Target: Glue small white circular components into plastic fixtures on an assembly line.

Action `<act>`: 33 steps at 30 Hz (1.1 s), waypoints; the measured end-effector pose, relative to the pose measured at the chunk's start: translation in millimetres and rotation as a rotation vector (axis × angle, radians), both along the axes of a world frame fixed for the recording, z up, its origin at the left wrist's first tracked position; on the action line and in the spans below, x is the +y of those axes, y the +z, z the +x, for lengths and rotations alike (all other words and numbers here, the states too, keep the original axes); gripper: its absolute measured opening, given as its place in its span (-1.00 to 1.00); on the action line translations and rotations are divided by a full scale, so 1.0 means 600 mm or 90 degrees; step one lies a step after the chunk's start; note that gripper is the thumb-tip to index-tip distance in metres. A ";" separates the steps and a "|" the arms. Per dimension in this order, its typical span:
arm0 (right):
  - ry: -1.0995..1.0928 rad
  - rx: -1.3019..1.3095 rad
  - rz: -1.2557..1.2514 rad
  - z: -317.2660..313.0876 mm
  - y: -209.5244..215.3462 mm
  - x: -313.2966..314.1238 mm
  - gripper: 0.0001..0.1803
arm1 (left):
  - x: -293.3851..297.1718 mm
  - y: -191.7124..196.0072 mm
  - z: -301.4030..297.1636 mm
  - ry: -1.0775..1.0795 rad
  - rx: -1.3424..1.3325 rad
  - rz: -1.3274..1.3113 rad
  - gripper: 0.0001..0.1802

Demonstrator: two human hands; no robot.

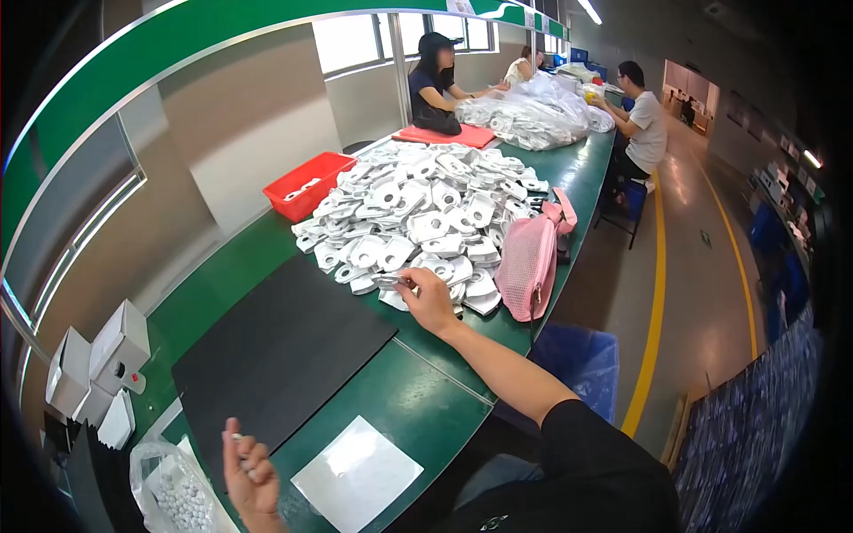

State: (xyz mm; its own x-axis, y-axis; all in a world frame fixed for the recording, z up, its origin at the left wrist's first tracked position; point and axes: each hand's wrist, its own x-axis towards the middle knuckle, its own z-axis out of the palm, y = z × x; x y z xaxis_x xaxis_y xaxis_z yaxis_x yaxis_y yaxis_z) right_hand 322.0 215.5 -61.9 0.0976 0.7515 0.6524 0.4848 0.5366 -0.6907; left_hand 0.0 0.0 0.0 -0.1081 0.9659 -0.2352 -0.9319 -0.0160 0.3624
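A large heap of white flat plastic parts [431, 222], each with a round hole, covers the middle of the table. At the near edge of the heap, my right hand [428, 298] pinches one white part [388, 281] between thumb and fingers. My left hand [251, 475] is raised low in the picture, its fingers curled around small white pieces [237, 437] that show only in part. Beside it on the left lies a clear plastic bag [147, 471] holding many small white round pieces [187, 505].
A black mat [284, 346] and a white sheet [357, 473] lie on the green table [426, 377]. Around the heap are a red bin [311, 182] and a pink mesh bag [529, 262]. A blue-lined bin [577, 369] stands below the right edge. Several people sit farther along.
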 end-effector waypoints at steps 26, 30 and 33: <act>0.618 0.182 -0.529 -0.136 0.025 -0.240 -0.83 | -0.005 -0.059 0.053 -0.082 0.163 0.018 -0.85; 0.646 0.140 -0.544 -0.156 0.006 -0.281 -0.84 | -0.002 -0.065 0.050 -0.047 0.148 0.016 -0.81; 0.640 0.115 -0.522 -0.172 0.002 -0.289 -0.84 | 0.001 -0.070 0.045 -0.027 0.141 0.020 -0.80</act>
State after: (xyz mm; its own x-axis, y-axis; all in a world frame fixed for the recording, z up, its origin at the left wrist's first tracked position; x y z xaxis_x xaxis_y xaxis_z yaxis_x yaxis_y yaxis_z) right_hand 219.0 41.9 -60.7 -0.6977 0.7163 0.0104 -0.0118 0.0031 -0.9999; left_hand 26.9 0.6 -41.8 -0.1132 0.9773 -0.1793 -0.8300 0.0062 0.5578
